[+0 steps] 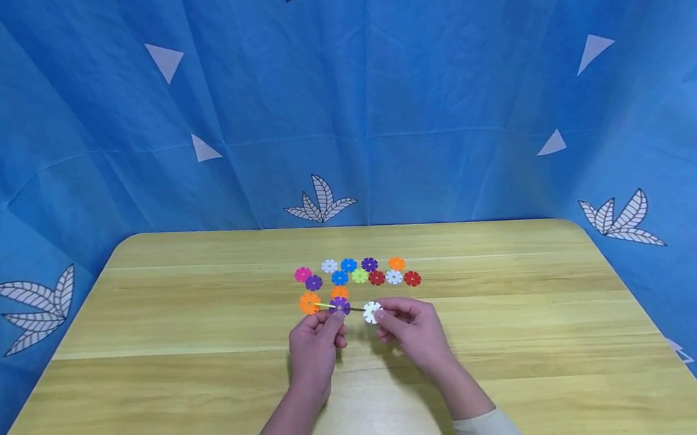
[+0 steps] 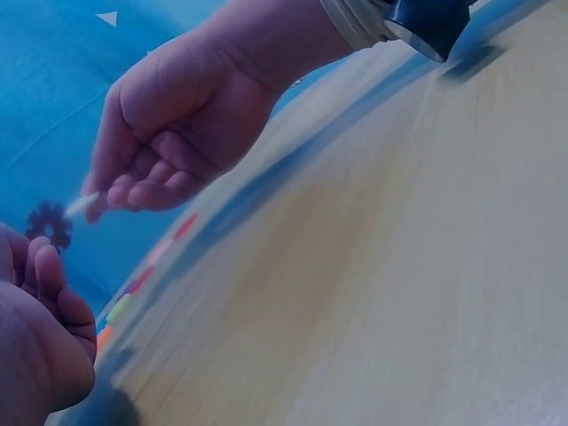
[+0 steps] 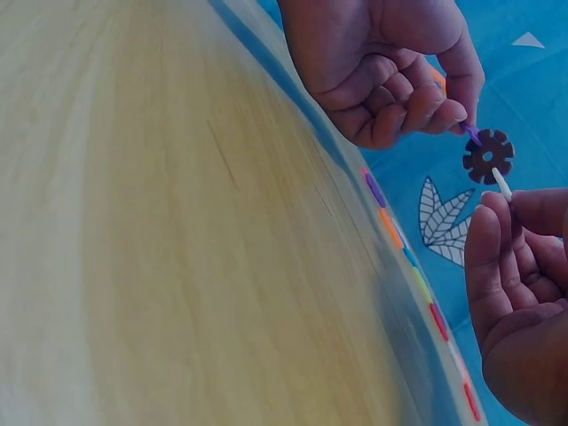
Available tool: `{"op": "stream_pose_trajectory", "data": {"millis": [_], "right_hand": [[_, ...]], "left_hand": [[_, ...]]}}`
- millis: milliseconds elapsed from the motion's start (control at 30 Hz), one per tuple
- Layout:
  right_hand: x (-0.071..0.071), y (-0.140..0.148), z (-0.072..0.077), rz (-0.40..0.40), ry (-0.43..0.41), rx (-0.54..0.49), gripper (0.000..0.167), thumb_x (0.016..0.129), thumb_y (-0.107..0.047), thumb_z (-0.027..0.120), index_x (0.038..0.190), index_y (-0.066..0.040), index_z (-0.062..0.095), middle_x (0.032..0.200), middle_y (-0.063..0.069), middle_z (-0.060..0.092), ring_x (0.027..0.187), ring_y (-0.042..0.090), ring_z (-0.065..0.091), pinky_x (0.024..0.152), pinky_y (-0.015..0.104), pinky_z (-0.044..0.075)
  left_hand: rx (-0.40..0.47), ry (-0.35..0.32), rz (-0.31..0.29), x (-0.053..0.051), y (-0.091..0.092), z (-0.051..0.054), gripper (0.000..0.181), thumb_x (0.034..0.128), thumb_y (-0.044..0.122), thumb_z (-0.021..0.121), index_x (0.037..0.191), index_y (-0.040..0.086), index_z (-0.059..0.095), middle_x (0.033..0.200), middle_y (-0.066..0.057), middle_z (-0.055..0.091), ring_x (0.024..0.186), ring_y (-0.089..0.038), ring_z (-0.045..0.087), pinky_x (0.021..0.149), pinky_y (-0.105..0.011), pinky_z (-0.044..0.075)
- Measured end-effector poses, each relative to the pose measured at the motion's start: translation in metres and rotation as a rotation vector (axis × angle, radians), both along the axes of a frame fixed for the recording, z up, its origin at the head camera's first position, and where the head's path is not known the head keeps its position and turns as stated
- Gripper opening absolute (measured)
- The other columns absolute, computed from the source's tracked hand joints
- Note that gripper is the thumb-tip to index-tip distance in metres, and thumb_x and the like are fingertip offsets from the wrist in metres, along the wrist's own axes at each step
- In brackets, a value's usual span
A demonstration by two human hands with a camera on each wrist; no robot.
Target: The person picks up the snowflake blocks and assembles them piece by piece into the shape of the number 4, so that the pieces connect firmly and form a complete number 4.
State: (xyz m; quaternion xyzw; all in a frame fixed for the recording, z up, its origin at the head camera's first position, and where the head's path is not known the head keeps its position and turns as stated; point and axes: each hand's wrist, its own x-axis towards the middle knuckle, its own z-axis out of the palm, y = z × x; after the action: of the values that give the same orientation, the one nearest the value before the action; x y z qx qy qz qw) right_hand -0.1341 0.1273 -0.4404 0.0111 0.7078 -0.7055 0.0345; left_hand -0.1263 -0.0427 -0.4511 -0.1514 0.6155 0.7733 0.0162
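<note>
Above the table, my left hand [image 1: 316, 352] pinches a purple notched disc [image 1: 339, 307] between thumb and fingers. To its left a yellow-green disc seen edge-on and an orange disc [image 1: 309, 303] join on in a chain. My right hand [image 1: 418, 331] pinches a white disc [image 1: 372, 313]. Between the purple and white discs stands a brown disc [image 3: 488, 156], edge-on in the head view and face-on in the right wrist view. The white disc's edge meets the brown disc's rim; how deep it sits in a slot I cannot tell.
Beyond the hands, loose discs lie in uneven rows on the wooden table [image 1: 527, 340]: pink [image 1: 303, 275], blue [image 1: 348, 265], green [image 1: 359, 275], red [image 1: 412, 279], white, purple and orange. A blue patterned curtain [image 1: 438, 95] hangs behind the table's far edge.
</note>
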Motion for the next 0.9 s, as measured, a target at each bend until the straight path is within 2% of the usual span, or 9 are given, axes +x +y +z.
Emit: {"op": "stream_pose_trajectory", "data": {"millis": [167,367,567,733,900], "right_hand": [[0.0000,-0.0007,0.0009,0.016,0.001,-0.004,0.017,0.090,0.005,0.067,0.107,0.008,0.071,0.089,0.024,0.069,0.068,0.021,0.066,0.064,0.033,0.059],[0.0009,-0.0012,0.0034,0.013,0.013,-0.001,0.015,0.089,0.006,0.068,0.104,0.008,0.071,0.086,0.023,0.069,0.066,0.021,0.066,0.063,0.033,0.059],[0.0017,-0.0027,0.0038,0.007,0.015,0.002,0.013,0.087,0.008,0.068,0.099,0.008,0.072,0.082,0.025,0.068,0.064,0.019,0.065,0.061,0.032,0.059],[0.0028,-0.0041,0.0045,0.008,0.014,-0.013,0.014,0.087,0.009,0.068,0.100,0.008,0.072,0.081,0.020,0.069,0.063,0.019,0.065,0.061,0.032,0.059],[0.0017,-0.0050,0.0039,-0.001,0.016,-0.026,0.014,0.087,0.009,0.068,0.100,0.009,0.072,0.081,0.021,0.069,0.064,0.019,0.065,0.062,0.032,0.059]], "left_hand": [[-0.019,0.002,-0.011,0.0011,0.0008,0.0006,0.019,0.0914,0.016,0.073,0.095,-0.001,0.066,0.086,-0.017,0.067,0.064,-0.016,0.060,0.057,-0.025,0.051],[-0.019,0.037,-0.025,0.0021,0.0018,-0.0003,0.022,0.0926,0.013,0.070,0.094,-0.008,0.066,0.085,-0.022,0.066,0.061,-0.014,0.059,0.055,-0.022,0.050],[-0.067,0.042,-0.040,0.0031,0.0020,-0.0010,0.020,0.0927,0.012,0.067,0.088,-0.008,0.066,0.084,-0.024,0.066,0.061,-0.015,0.059,0.054,-0.021,0.048],[-0.076,0.066,-0.048,0.0035,0.0017,0.0002,0.018,0.0919,0.010,0.067,0.081,-0.004,0.064,0.082,-0.024,0.066,0.059,-0.015,0.058,0.052,-0.021,0.047],[-0.053,0.089,-0.056,0.0035,0.0007,0.0000,0.020,0.0933,0.012,0.067,0.086,-0.006,0.064,0.081,-0.023,0.065,0.060,-0.015,0.058,0.052,-0.021,0.047]]}}
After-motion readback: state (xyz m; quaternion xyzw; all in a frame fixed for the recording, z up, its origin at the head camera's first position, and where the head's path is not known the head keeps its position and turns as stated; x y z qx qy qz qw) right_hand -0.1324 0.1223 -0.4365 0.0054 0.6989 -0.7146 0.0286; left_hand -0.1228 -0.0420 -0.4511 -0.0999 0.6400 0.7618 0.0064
